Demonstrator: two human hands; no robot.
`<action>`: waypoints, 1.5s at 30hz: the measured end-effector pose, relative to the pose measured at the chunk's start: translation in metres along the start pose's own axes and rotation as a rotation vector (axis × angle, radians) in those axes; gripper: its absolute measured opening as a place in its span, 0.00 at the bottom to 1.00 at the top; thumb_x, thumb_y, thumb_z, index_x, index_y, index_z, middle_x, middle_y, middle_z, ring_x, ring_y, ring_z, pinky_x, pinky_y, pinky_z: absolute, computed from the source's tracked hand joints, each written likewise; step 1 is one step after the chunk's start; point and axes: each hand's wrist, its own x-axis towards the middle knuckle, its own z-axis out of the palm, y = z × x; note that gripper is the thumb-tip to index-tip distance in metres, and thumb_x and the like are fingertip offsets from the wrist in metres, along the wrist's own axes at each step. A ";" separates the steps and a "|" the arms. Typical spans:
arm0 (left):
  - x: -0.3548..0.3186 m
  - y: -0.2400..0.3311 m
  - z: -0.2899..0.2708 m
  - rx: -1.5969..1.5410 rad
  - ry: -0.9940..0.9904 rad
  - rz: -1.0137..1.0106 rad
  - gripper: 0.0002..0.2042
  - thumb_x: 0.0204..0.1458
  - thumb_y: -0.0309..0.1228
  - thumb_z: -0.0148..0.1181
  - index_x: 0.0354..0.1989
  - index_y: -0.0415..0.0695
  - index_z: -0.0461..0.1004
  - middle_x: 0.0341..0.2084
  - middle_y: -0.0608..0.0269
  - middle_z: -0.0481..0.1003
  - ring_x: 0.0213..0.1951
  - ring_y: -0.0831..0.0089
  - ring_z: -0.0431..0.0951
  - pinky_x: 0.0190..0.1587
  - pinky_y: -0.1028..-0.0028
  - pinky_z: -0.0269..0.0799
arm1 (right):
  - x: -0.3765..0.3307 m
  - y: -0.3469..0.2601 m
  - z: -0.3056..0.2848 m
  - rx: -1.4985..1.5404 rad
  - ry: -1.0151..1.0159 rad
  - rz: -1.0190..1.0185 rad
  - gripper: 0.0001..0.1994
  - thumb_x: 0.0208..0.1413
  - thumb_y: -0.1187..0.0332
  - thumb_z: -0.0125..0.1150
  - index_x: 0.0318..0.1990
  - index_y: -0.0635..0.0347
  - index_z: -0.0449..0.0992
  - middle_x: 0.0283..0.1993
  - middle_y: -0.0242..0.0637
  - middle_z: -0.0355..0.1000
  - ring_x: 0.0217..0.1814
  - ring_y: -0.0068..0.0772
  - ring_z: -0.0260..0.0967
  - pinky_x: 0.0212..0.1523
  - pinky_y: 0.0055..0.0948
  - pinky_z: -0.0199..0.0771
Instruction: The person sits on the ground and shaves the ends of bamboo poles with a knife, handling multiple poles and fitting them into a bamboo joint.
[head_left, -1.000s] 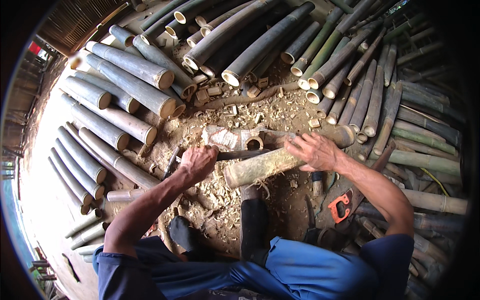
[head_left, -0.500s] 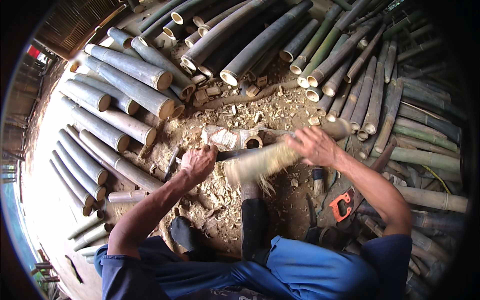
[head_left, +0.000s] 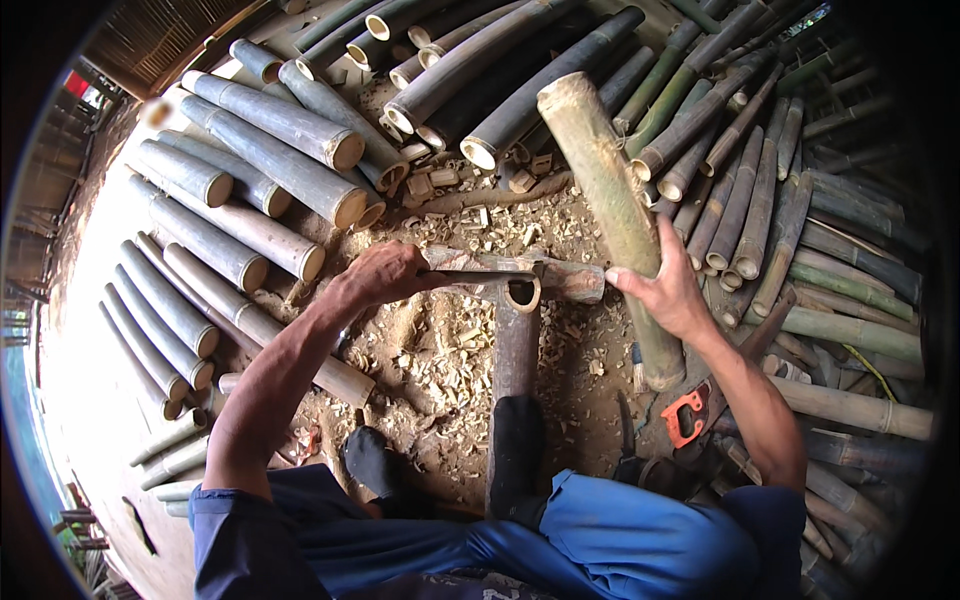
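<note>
My left hand (head_left: 385, 273) is closed round the handle end of a long, narrow metal blade (head_left: 465, 276). The blade's far end lies at the rim of an upturned hollow bamboo piece (head_left: 517, 350), which runs toward me beside my dark-socked foot. This end rests by a short horizontal log (head_left: 580, 282) with a chipped pale surface. In my right hand (head_left: 665, 287) is a thick, pale bamboo club (head_left: 597, 165), frayed along its middle. The club is tilted, its top toward the far side, with my thumb across its front and the other fingers partly hidden.
Grey bamboo lengths (head_left: 270, 120) lie in rows to the left and far side, with more bamboo (head_left: 750, 200) stacked at right. Wood chips (head_left: 450, 350) cover the ground. Near my right knee lies a saw with an orange handle (head_left: 684, 418), beside a curved dark blade (head_left: 627, 425).
The club, blurred and lying nearly level over the blade before, now stands raised and steeply tilted to the right. My left hand has shifted up slightly, and the blade shows more plainly.
</note>
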 end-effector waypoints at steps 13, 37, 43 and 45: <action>-0.036 0.006 0.035 0.170 0.332 0.248 0.17 0.56 0.47 0.66 0.48 0.50 0.81 0.28 0.63 0.75 0.26 0.68 0.76 0.28 0.63 0.72 | -0.030 -0.002 0.034 -0.161 -0.161 -0.042 0.41 0.46 0.60 0.74 0.62 0.75 0.59 0.51 0.67 0.73 0.52 0.60 0.76 0.56 0.46 0.74; -0.044 -0.048 0.072 0.205 0.706 -0.473 0.31 0.48 0.33 0.67 0.65 0.52 0.70 0.51 0.50 0.69 0.53 0.54 0.70 0.52 0.57 0.68 | -0.223 0.102 0.148 -0.025 0.177 0.522 0.56 0.48 0.49 0.75 0.72 0.79 0.47 0.68 0.72 0.58 0.72 0.64 0.57 0.71 0.47 0.59; -0.022 0.044 0.134 -0.810 0.650 -0.559 0.35 0.48 0.44 0.77 0.60 0.36 0.72 0.31 0.59 0.77 0.27 0.69 0.76 0.32 0.69 0.80 | -0.340 0.103 0.200 -0.329 -0.161 0.820 0.43 0.51 0.51 0.72 0.66 0.70 0.60 0.58 0.59 0.68 0.60 0.60 0.68 0.61 0.49 0.68; -0.013 0.100 0.173 -1.267 0.555 -0.394 0.38 0.46 0.48 0.78 0.56 0.28 0.73 0.33 0.52 0.81 0.30 0.67 0.81 0.36 0.69 0.80 | -0.367 0.108 0.198 -0.316 -0.239 0.894 0.41 0.52 0.51 0.72 0.64 0.70 0.61 0.56 0.59 0.69 0.59 0.60 0.68 0.60 0.50 0.68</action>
